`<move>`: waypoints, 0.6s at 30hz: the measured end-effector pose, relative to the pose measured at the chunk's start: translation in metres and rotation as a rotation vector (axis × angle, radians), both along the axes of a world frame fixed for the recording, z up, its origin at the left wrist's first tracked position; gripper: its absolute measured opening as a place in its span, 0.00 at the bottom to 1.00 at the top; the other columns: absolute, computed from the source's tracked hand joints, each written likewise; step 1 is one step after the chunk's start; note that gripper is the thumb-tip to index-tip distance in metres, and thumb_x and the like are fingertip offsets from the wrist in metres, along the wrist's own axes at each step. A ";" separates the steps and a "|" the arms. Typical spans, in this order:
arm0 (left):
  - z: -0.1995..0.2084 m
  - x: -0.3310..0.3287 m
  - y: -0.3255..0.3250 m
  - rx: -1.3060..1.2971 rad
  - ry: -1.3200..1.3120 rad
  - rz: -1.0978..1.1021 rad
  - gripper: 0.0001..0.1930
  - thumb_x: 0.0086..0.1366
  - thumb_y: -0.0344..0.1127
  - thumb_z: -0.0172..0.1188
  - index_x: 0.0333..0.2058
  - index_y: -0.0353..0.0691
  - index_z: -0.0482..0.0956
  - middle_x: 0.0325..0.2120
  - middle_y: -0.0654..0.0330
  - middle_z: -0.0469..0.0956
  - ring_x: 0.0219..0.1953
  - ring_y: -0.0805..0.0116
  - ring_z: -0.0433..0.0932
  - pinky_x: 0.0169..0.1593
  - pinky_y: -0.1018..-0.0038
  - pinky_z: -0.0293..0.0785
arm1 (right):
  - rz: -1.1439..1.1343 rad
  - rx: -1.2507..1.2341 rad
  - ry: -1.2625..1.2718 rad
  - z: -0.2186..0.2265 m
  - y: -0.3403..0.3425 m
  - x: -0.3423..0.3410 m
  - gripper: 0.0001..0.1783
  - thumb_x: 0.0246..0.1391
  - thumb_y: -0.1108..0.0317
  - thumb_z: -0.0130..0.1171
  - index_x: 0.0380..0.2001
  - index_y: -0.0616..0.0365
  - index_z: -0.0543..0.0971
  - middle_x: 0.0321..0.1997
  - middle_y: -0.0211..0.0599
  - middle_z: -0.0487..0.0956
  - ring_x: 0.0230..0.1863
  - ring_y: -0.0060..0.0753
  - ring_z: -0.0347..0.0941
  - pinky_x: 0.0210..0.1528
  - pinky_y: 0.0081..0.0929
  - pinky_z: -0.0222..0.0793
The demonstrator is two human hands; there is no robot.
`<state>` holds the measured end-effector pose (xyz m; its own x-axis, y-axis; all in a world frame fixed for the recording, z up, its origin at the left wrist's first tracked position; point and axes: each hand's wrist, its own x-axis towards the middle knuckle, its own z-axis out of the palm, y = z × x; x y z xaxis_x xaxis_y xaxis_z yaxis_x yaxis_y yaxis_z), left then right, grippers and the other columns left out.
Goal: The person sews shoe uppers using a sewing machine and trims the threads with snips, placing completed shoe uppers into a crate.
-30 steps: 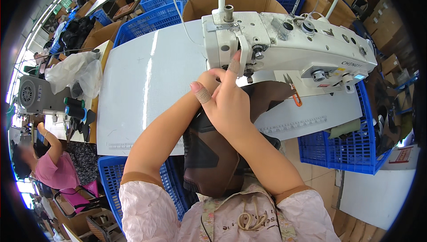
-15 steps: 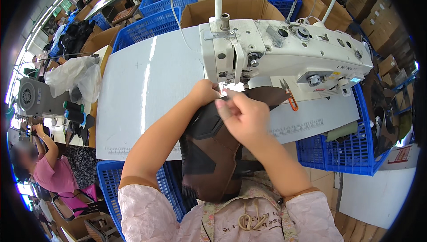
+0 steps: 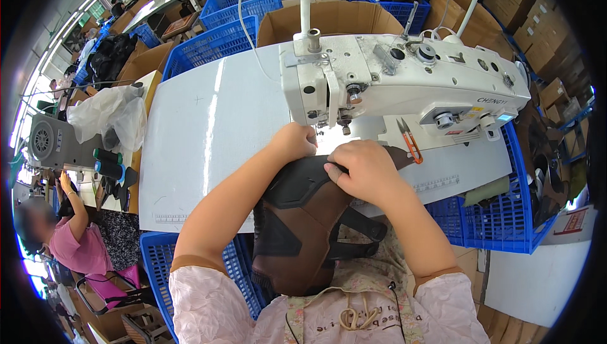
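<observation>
A brown and black boot upper (image 3: 303, 217), with dark panels and strap-like tabs, hangs from the table's near edge toward my lap. My left hand (image 3: 293, 142) is closed on its far edge, close to the needle area of a white sewing machine (image 3: 404, 75); its fingertips are partly hidden. Just to the right, my right hand (image 3: 367, 168) pinches the same upper, thumb bent over the black panel. Beyond the right hand, a pair of orange-handled thread snips (image 3: 411, 141) rests on the machine bed.
The white sewing table (image 3: 177, 148) spreads to the left. Blue crates (image 3: 487, 224) stand below the right side, with another blue crate (image 3: 161, 262) below left. A cardboard box (image 3: 329, 18) is behind the machine. At far left, a person in pink (image 3: 79, 246) works by another machine.
My right hand has come down from near the needle onto the upper and closed there. The upper has shifted toward me, leaving the snips and tabs more visible.
</observation>
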<state>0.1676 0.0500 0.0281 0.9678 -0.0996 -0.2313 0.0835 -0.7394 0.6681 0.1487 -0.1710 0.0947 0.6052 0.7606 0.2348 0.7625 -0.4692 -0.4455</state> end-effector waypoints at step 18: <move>0.002 0.013 0.010 -0.135 0.057 0.032 0.10 0.46 0.31 0.69 0.30 0.36 0.82 0.23 0.59 0.80 0.26 0.71 0.76 0.32 0.73 0.71 | 0.010 -0.666 0.628 -0.012 0.045 0.071 0.33 0.57 0.42 0.33 0.63 0.36 0.67 0.68 0.36 0.65 0.67 0.39 0.62 0.67 0.36 0.55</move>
<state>0.1805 0.0598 0.0299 0.9566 -0.1031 -0.2726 0.1462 -0.6394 0.7548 0.2195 -0.1260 0.0827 0.4663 0.6268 -0.6243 0.4768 -0.7725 -0.4194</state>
